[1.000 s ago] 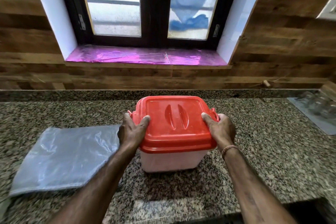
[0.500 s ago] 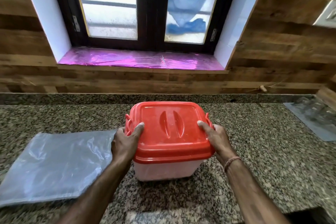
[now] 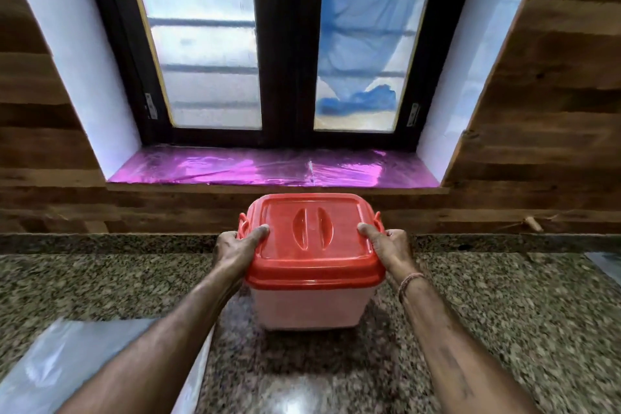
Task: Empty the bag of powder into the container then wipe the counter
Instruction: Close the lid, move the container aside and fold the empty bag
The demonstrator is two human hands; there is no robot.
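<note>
The white container (image 3: 311, 307) has been moved back across the granite counter (image 3: 504, 312) since a second ago. Its red lid (image 3: 312, 239) is gripped at both edges: the left hand (image 3: 235, 249) and the right hand (image 3: 389, 245) are curled round the rim, thumbs on top. The flat plastic bag (image 3: 67, 366) is left nearer and to the left of the container, now apart from it. The emptying is judged done, and the wiping remains.

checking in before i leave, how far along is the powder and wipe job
Done, by the look: the plastic bag lies flat and looks empty on the counter, and the red lid is on the container. In hand: the left hand and right hand grip the container at the lid's edges, thumbs on top. Left: wiping the counter; no cloth is in view.
</note>
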